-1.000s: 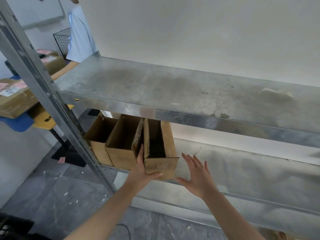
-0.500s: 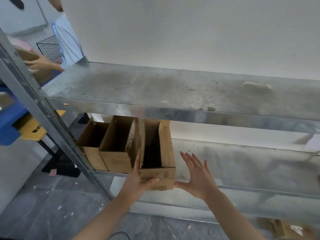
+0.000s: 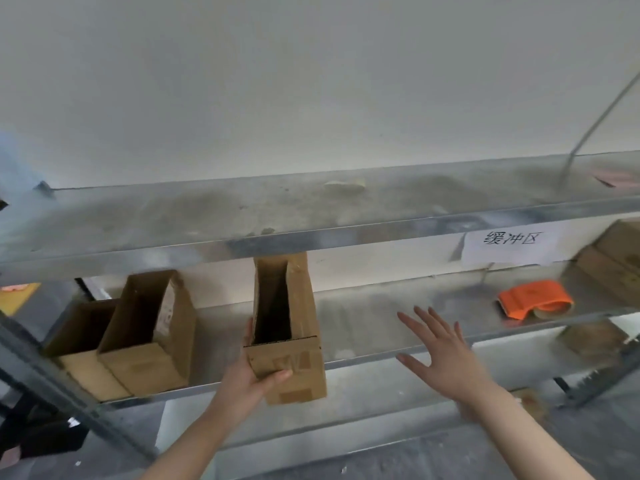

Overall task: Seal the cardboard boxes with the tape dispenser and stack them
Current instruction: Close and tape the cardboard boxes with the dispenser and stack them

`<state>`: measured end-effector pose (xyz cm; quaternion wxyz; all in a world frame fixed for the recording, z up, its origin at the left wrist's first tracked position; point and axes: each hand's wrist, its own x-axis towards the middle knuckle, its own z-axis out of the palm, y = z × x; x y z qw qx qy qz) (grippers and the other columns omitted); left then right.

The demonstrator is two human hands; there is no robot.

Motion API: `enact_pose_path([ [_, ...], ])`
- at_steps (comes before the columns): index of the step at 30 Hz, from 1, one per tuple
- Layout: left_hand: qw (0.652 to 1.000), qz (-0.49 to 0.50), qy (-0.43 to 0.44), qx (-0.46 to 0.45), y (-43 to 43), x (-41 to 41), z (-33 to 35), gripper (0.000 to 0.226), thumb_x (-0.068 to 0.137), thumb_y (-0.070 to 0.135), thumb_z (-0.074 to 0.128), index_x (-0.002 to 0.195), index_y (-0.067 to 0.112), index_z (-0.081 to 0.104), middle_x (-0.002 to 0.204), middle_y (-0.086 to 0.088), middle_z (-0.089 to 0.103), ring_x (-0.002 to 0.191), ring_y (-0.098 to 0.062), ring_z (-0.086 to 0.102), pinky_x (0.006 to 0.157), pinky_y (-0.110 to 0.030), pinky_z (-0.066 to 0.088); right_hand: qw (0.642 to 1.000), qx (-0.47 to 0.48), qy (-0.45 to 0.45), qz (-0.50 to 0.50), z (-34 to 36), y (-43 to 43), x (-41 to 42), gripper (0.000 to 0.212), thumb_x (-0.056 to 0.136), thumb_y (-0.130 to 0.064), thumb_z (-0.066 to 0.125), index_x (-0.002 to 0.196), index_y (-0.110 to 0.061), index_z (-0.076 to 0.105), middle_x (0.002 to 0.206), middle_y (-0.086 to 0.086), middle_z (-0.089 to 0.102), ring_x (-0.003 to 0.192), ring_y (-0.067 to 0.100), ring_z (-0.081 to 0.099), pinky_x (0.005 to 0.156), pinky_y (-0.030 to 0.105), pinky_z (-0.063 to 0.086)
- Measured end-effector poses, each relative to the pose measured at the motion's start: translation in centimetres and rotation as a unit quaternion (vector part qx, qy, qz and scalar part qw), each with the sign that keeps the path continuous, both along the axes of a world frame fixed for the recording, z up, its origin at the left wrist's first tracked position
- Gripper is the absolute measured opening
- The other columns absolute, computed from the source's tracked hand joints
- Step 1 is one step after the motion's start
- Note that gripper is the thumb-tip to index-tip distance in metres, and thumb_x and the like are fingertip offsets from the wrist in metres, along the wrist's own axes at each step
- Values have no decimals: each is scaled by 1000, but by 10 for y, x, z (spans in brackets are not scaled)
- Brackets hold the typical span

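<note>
Left hand (image 3: 249,379) grips near end of open box (image 3: 287,327), long axis running back into middle shelf (image 3: 363,317); right hand (image 3: 446,358) spread, empty, nearer tape dispenser (image 3: 533,299) lying farther right.

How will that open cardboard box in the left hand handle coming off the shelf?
Probably light: the left hand alone pinches the open cardboard box by one corner, and nothing shows inside. Likely a bit floppy, since its top is unsealed. It may tip forward, as its front overhangs the shelf edge.
</note>
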<state>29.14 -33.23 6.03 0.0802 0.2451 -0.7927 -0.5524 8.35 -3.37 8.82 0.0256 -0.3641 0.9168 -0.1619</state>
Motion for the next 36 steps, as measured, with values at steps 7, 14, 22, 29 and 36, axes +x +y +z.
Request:
enact_pose_path([
  [7,998,-28,35,-35,104,-77,4,103,55,69,76,139,21,42,112,17,65,105,4,59,84,-12,50,998,30,28,-38,7,111,-68,82,72,-87,20,147,-52,15,161,-8,17,150,16,6,121,51,7],
  [14,997,-31,63,-12,222,-160,7,92,68,45,82,143,29,32,119,20,60,108,8,56,80,-11,50,998,50,33,-19,21,212,-147,87,69,-81,20,149,-46,19,161,-7,18,150,19,7,120,51,8],
  [22,997,-34,75,-8,298,-243,7,103,66,50,82,146,42,17,125,25,55,113,2,54,93,-24,49,999,39,14,-1,11,281,-221,84,71,-79,30,148,-47,19,160,-9,19,150,20,8,117,55,9],
  [29,994,-32,99,34,323,-314,-18,108,66,38,86,146,43,14,132,19,49,123,-9,50,96,-40,51,997,69,5,33,-16,277,-283,77,81,-75,35,149,-49,9,161,-11,12,151,18,2,118,52,6],
  [36,994,24,96,38,333,-359,-37,109,67,40,84,144,53,8,131,25,46,123,-5,48,98,-41,50,995,66,-37,63,-26,237,-321,79,89,-56,52,151,-43,5,163,-8,3,151,16,-3,120,54,4],
])
